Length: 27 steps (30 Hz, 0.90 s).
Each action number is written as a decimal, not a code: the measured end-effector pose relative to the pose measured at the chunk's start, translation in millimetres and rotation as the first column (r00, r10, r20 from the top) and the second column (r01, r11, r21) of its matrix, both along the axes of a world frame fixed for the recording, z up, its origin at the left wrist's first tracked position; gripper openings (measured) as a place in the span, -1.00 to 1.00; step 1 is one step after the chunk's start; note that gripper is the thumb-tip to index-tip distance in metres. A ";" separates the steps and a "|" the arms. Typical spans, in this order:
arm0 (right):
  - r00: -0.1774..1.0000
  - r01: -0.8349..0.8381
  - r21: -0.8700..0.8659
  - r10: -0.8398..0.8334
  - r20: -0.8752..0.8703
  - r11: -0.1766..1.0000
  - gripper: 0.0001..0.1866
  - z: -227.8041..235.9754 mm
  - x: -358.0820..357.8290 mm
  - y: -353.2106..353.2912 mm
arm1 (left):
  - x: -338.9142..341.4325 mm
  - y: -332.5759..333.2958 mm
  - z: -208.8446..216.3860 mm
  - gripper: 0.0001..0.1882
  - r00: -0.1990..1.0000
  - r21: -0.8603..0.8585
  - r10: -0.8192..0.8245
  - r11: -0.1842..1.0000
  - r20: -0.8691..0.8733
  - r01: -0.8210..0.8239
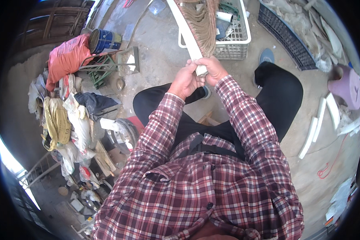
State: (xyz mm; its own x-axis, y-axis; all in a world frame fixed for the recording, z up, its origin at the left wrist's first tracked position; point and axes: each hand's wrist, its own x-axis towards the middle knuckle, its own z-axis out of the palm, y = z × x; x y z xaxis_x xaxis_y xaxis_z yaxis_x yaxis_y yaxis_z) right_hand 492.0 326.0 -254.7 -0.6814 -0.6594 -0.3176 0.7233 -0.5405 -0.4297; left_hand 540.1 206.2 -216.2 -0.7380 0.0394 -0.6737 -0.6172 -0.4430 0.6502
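Observation:
A long white bar [187,33] runs away from me toward the top edge, its near end between my two hands. Along its right side hangs a thick brown fringe of strands [206,30]; I cannot tell what the whole piece is. My left hand [185,81] is closed on the bar's near end from the left, fingers underneath. From the right, my right hand [213,69] grips the same end, thumb on top. The hands meet there, and some fingers are hidden beneath the bar. Past the fringe stands a white plastic crate [233,52] holding several items, including a white tube [224,16].
Left are a red sack [70,52], a blue bucket [104,41], a green metal frame [99,74] and heaped bags [58,120]. To the right are a dark crate [286,38], a purple stool [345,87], white strips [313,132] and a red cord [324,172] on the floor.

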 end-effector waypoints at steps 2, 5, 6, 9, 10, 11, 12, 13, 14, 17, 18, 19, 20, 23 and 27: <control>0.999 0.036 -0.091 -0.035 0.015 0.995 -0.61 13.8 -10.6 11.1 | -0.1 2.2 6.1 -0.64 0.999 0.012 -0.032 0.999 -0.043 0.033; 0.997 0.079 0.002 -0.079 -0.008 0.997 -0.54 54.3 -52.8 43.0 | 1.7 -0.1 16.2 -0.61 0.976 -0.008 -0.095 0.995 -0.198 0.095; 0.997 0.061 0.163 -0.052 -0.058 0.985 -0.52 71.2 -74.8 53.5 | 2.8 -1.4 18.6 -0.62 0.969 -0.053 -0.107 0.994 -0.224 0.097; 0.825 -0.024 0.698 0.408 -0.391 0.716 -0.43 109.1 -132.3 68.2 | 10.9 -6.9 21.4 -0.67 0.972 -0.109 -0.096 0.991 -0.217 0.074; 0.613 0.058 0.871 0.671 -0.417 0.489 -0.40 113.9 -141.4 68.6 | 12.9 -7.3 19.2 -0.67 0.979 -0.110 -0.077 0.992 -0.188 0.057; 0.325 0.379 0.901 0.881 -0.344 0.212 -0.38 109.0 -134.3 69.8 | 16.9 -5.6 15.6 -0.68 0.994 -0.129 -0.030 0.991 -0.107 0.016; 0.135 0.638 0.769 0.988 -0.081 -0.024 -0.36 103.1 -127.4 70.9 | 21.0 -3.5 11.4 -0.69 0.998 -0.119 -0.038 0.992 -0.059 0.030; 0.093 0.729 0.676 0.994 0.062 -0.110 -0.35 96.4 -117.1 77.4 | 26.0 -0.6 7.3 -0.69 0.994 -0.117 -0.076 0.991 -0.080 0.066; 0.117 0.765 0.626 0.988 0.103 -0.155 -0.35 86.7 -101.4 82.7 | 29.0 2.4 3.1 -0.69 0.994 -0.130 -0.101 0.987 -0.042 0.095; 0.189 0.750 0.643 0.982 0.015 -0.154 -0.36 60.0 -72.0 78.8 | 34.9 8.5 -4.9 -0.70 0.979 -0.173 -0.205 0.964 0.011 0.204; 0.198 0.750 0.645 0.980 -0.015 -0.142 -0.40 53.2 -63.8 74.0 | 34.5 10.6 -5.7 -0.71 0.980 -0.214 -0.195 0.957 0.029 0.196; 0.194 0.761 0.636 0.980 -0.035 -0.128 -0.43 47.9 -58.1 66.3 | 30.4 11.2 -5.8 -0.68 0.976 -0.269 -0.202 0.938 0.082 0.217; 0.184 0.776 0.621 0.981 -0.056 -0.110 -0.43 45.1 -55.7 60.2 | 25.9 12.3 -5.0 -0.66 0.980 -0.268 -0.184 0.942 0.081 0.199; 0.181 0.624 0.779 0.981 -0.076 -0.055 -0.40 38.5 -49.2 51.0 | 5.8 20.4 -4.4 -0.58 0.994 -0.236 -0.101 0.966 0.030 0.105; 0.206 0.578 0.813 0.951 -0.232 0.073 -0.32 30.9 -45.8 63.8 | -23.9 44.9 -10.2 -0.47 0.994 -0.026 0.095 0.995 -0.060 -0.097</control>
